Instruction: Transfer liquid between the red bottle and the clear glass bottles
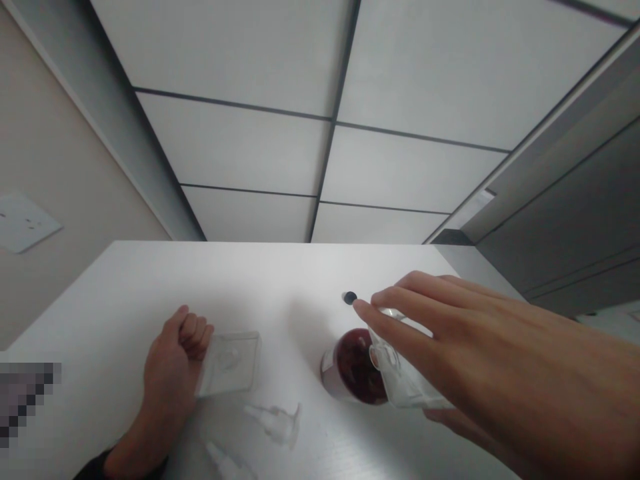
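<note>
My right hand (450, 347) is closed round a clear plastic bottle (417, 387), its fingers over the top and the thumb below. The bottle is tilted, its round mouth over a jar (333, 377) whose top is dark red; whether that is a lid or its contents I cannot tell. A small black cap (351, 298) lies just beyond my fingertips. My left hand (173, 363) rests on the table in a loose fist, with nothing seen in it. Beside its wrist lies a clear square container (233, 367), perhaps touching it.
Two clear pointed nozzle-like pieces, one whole nozzle (275, 423) and another nozzle (227, 462) cut by the frame edge, lie on the white table (250, 280). Behind the table rises a panelled white surface (260, 153). A wall socket (30, 222) is at the left.
</note>
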A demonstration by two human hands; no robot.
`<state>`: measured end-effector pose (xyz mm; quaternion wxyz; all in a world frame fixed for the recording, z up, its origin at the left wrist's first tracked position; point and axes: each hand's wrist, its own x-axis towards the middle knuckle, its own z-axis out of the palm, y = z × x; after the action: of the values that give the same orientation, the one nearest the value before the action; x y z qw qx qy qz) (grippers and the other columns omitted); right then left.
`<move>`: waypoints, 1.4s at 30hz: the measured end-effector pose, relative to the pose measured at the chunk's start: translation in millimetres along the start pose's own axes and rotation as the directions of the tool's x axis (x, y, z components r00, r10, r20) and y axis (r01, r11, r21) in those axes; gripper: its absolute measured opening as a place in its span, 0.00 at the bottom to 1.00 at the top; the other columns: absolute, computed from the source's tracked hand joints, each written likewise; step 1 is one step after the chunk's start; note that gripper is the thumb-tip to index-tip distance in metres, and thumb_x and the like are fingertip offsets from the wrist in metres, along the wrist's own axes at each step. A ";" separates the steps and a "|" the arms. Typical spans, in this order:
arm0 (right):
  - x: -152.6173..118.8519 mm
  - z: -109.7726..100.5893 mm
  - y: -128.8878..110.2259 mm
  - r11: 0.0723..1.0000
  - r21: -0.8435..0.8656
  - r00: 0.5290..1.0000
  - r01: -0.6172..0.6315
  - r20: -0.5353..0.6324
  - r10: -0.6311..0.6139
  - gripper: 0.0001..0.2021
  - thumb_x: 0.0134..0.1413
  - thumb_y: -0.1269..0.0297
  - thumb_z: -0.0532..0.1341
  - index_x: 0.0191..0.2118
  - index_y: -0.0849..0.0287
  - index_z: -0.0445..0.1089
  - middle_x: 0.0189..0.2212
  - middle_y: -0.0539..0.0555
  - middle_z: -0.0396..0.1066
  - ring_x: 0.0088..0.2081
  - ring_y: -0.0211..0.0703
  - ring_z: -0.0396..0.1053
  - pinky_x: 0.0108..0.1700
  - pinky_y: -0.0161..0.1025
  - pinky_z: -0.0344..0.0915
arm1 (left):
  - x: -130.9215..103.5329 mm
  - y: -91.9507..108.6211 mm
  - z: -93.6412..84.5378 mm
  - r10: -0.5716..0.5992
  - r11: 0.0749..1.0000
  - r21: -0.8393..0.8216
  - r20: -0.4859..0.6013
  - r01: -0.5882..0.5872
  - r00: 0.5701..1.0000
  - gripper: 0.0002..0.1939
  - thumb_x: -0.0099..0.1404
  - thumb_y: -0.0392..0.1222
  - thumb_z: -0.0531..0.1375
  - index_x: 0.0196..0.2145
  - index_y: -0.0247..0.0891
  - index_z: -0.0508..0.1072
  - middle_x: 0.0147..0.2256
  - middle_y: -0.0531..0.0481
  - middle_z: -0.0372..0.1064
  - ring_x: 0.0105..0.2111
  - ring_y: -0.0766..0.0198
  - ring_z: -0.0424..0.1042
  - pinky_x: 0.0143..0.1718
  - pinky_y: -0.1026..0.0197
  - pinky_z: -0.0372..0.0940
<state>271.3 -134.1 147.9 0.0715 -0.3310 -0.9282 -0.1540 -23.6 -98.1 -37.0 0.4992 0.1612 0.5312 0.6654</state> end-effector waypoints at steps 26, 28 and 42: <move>9.6 -4.1 -3.8 0.997 0.000 0.996 0.081 -0.045 -0.081 0.11 0.29 0.75 0.71 0.27 0.58 0.82 0.32 0.59 0.85 0.25 0.54 0.78 0.29 0.49 0.82 | 2.4 -2.9 -4.1 0.016 0.999 -0.029 0.042 -0.014 0.999 0.30 0.69 0.41 0.66 0.15 0.42 0.55 0.18 0.59 0.42 0.18 0.66 0.41 0.17 0.60 0.48; 10.1 -2.8 -3.7 0.997 0.010 0.997 0.077 -0.028 -0.077 0.11 0.32 0.75 0.71 0.29 0.59 0.82 0.31 0.59 0.84 0.25 0.54 0.77 0.30 0.49 0.81 | 1.8 -2.0 -3.2 0.009 0.999 -0.039 0.030 -0.008 0.999 0.30 0.71 0.39 0.64 0.15 0.42 0.55 0.18 0.59 0.42 0.18 0.66 0.41 0.17 0.60 0.48; -1.7 1.6 -2.7 0.999 -0.019 0.999 0.036 0.040 -0.035 0.11 0.41 0.72 0.68 0.35 0.55 0.80 0.40 0.60 0.85 0.34 0.59 0.81 0.36 0.54 0.82 | -10.2 12.7 17.0 -0.100 0.987 -0.138 -0.093 0.086 0.991 0.36 0.80 0.30 0.51 0.12 0.39 0.54 0.15 0.59 0.42 0.18 0.67 0.38 0.17 0.61 0.45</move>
<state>270.8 -136.6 145.3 0.0470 -0.3181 -0.9337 -0.1575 -12.6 -96.5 -16.2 0.5123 0.0692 0.5165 0.6826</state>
